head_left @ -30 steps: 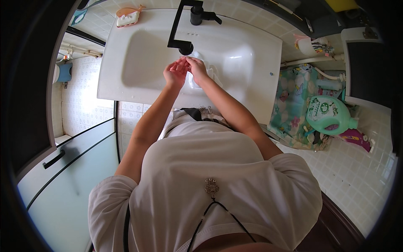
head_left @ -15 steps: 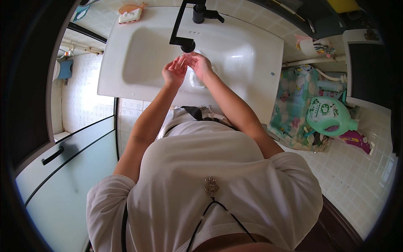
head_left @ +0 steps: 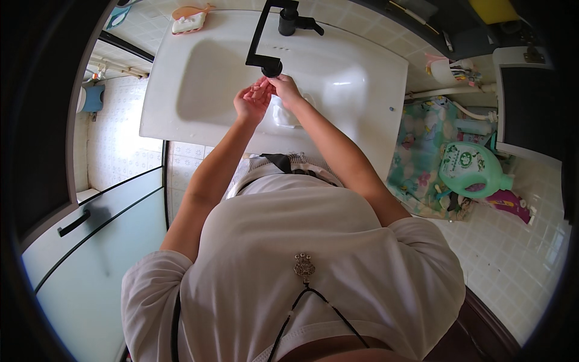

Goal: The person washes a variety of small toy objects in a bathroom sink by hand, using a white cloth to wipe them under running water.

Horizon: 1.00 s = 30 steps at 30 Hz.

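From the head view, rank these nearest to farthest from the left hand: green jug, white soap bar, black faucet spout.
From the left hand:
1. Black faucet spout: just beyond it.
2. White soap bar: far left sink corner.
3. Green jug: right, past the sink.

Counted: two hands (head_left: pixel 253 105) above one white washbasin (head_left: pixel 208 78), one black faucet (head_left: pixel 262 61) at its back edge, one soap bar (head_left: pixel 189 22) on one orange soap dish (head_left: pixel 190 11) at its back left corner, one green jug (head_left: pixel 465 161) beyond its right edge.
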{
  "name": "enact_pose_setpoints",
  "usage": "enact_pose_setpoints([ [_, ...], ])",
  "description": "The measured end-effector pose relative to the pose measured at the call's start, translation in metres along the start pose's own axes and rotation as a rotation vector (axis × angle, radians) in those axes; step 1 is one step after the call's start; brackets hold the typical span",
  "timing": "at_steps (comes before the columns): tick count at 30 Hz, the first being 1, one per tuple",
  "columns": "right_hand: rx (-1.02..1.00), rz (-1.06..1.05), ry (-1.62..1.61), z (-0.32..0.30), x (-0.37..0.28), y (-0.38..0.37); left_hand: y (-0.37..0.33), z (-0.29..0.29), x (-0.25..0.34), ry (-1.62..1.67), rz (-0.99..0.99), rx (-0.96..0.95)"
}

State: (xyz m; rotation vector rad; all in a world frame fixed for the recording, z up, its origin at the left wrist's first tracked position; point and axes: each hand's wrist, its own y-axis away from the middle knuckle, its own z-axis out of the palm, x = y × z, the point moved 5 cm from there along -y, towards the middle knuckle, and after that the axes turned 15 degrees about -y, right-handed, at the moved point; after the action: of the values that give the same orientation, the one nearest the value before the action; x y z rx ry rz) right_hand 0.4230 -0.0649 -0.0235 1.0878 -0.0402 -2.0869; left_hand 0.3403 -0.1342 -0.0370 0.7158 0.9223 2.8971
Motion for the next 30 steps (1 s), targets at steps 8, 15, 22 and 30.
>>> enact_pose_setpoints([
  [8, 0.385, 0.015, -0.002, -0.024, -0.005, -0.004, -0.003, 0.009, -0.011, 0.011, -0.067, -0.059],
  [15, 0.060, 0.099, -0.121, -0.002, -0.006, 0.011, -0.005, 0.000, 0.000, -0.024, -0.015, -0.007],
  [22, 0.200, 0.054, -0.064, -0.016, 0.001, 0.008, -0.001, 0.006, -0.010, -0.040, -0.046, -0.084],
  [30, 0.131, 0.053, -0.152, -0.025, 0.019, 0.002, -0.008, 0.004, 0.009, -0.038, 0.015, -0.027],
])
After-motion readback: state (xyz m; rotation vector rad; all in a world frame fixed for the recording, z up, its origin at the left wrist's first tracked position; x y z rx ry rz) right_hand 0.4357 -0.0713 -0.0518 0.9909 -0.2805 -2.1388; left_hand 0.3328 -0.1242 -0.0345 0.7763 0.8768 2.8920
